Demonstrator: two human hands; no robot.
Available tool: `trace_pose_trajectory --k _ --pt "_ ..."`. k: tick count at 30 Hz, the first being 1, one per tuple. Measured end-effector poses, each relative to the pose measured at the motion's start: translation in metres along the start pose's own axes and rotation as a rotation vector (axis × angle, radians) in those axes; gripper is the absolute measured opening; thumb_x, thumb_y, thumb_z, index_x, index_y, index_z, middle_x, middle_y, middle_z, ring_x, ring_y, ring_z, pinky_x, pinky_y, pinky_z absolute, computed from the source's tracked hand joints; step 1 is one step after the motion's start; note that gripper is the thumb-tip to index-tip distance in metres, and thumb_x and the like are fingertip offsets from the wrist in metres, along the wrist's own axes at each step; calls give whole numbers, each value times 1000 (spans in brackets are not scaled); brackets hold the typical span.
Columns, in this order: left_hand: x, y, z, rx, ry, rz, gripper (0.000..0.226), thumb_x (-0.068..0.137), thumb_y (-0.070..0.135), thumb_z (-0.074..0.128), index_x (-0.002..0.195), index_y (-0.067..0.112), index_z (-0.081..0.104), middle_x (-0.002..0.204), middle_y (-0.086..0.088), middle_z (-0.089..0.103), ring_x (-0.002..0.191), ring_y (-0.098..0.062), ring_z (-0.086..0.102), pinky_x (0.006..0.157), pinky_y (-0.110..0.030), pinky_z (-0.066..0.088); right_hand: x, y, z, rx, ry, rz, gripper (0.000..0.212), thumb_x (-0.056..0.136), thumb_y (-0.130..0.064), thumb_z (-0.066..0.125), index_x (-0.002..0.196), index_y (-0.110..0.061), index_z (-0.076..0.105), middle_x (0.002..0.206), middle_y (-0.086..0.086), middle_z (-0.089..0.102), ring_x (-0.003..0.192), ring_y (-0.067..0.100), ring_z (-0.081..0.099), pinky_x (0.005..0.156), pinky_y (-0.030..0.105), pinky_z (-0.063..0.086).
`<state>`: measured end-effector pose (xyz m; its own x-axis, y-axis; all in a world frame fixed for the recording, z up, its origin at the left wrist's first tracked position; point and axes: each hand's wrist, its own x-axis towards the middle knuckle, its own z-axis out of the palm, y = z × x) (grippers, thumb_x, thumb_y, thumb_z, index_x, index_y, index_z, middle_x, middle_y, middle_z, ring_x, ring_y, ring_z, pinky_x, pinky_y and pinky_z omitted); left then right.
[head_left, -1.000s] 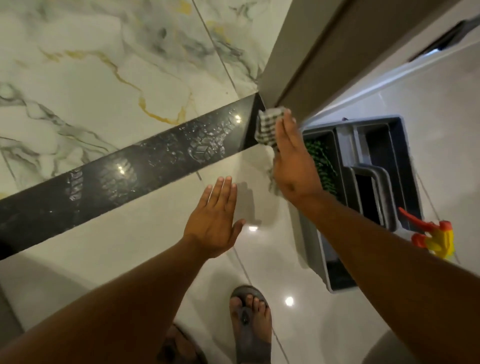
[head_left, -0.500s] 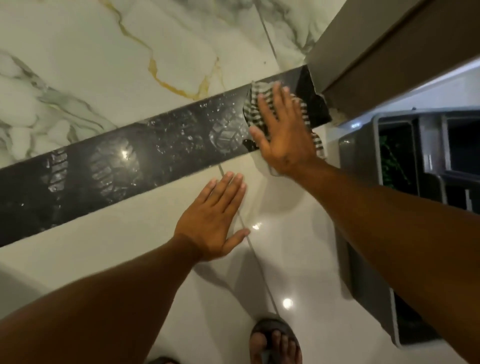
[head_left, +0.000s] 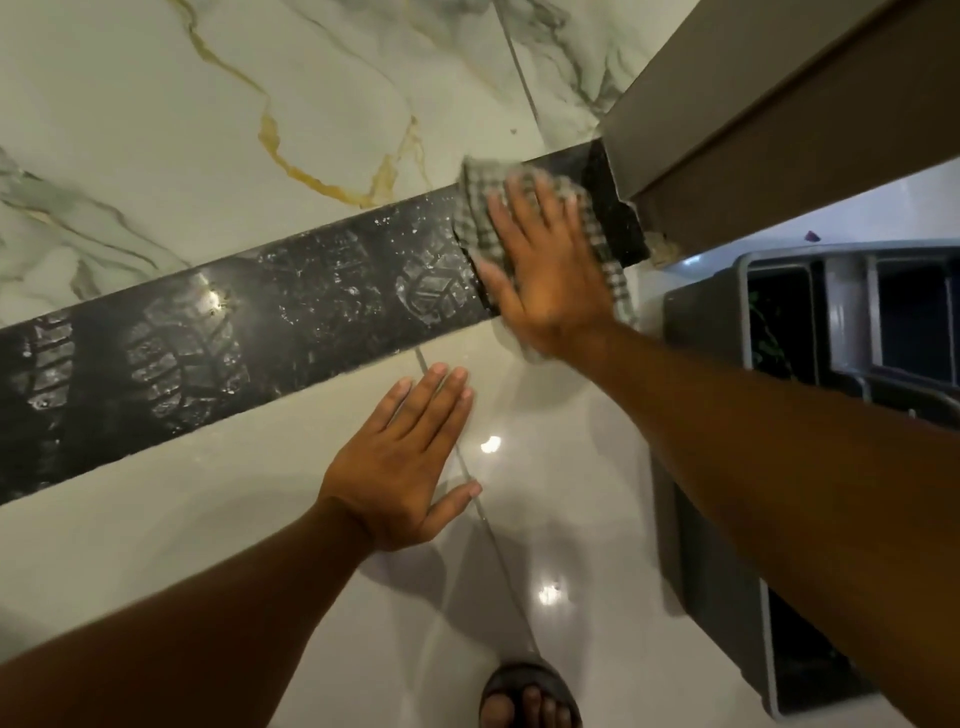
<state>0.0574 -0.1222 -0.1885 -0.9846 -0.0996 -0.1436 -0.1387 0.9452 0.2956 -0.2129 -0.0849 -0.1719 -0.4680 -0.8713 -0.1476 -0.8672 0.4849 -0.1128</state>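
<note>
A black stone threshold strip runs across the floor, marked with dusty shoe prints. At its right end lies a checked cloth, pressed flat under my right hand with straight, spread fingers. My left hand rests flat on the pale glossy tile just below the strip, fingers straight, holding nothing. Most of the cloth is hidden beneath my right hand.
A brown door frame stands at the upper right, next to the strip's end. A grey compartmented caddy sits on the floor at the right. Marble-veined tile lies beyond the strip. A sandalled foot shows at the bottom.
My right hand moved the cloth from the door frame's edge down onto the black strip and now presses it flat there. My left hand stays flat on the tile.
</note>
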Motion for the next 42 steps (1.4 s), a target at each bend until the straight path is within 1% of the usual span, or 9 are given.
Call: trace_pose_trajectory --k 3,8,13,15,23,29,34,38,42 --pt "-2 0 -1 -6 1 -14 92 99 66 38 164 3 20 174 -17 12 162 -32 7 131 -48 9 -42 26 -4 17 -47 32 67 105 -51 19 160 -14 18 169 15 14 156 32 8 127 53 9" --pt "-1 0 3 -3 28 -18 91 100 64 39 164 3 18 174 -17 12 163 -32 7 132 -48 10 18 13 -5 71 88 274 67 104 -50 23 159 -12 23 168 14 19 156 34 12 128 49 9" --pt "0 2 -1 28 24 -14 91 99 63 42 163 2 24 173 -19 15 162 -34 11 130 -52 19 -10 -5 2 73 13 15 64 106 -48 23 160 -13 18 168 14 16 156 34 9 128 50 7" --pt "-2 3 -2 30 24 -13 90 100 64 40 163 1 24 173 -19 15 162 -34 11 129 -53 20 -29 4 2 54 -29 -16 64 106 -46 22 160 -14 17 169 13 14 156 31 7 128 48 5" --pt "-1 2 3 8 11 -12 92 99 65 38 165 3 17 174 -18 10 162 -33 6 131 -49 11 20 4 -1 36 81 286 68 104 -50 15 160 -12 20 168 15 16 156 36 9 127 52 8" --pt "-1 1 8 4 26 -25 94 100 66 33 166 4 9 175 -16 4 163 -30 -1 132 -45 1 38 -45 8 6 69 189 65 104 -55 13 161 -22 17 169 14 14 156 37 8 126 55 5" --pt "-8 5 7 4 41 -109 91 102 66 30 166 5 9 174 -14 1 163 -30 -2 132 -46 1 -15 -47 12 33 1 -65 61 106 -50 13 161 -22 17 169 14 14 156 36 8 126 58 7" --pt "-33 12 12 -19 96 -202 89 102 63 32 165 3 12 175 -15 4 163 -31 0 132 -48 4 -54 -20 10 48 27 179 62 103 -47 17 159 -20 25 168 15 19 155 35 12 125 57 9" --pt "-34 11 14 -28 108 -212 91 101 63 34 165 2 13 175 -16 7 163 -30 0 132 -47 1 -13 -59 11 50 89 488 63 104 -50 18 160 -22 23 168 15 17 155 37 12 125 58 6"
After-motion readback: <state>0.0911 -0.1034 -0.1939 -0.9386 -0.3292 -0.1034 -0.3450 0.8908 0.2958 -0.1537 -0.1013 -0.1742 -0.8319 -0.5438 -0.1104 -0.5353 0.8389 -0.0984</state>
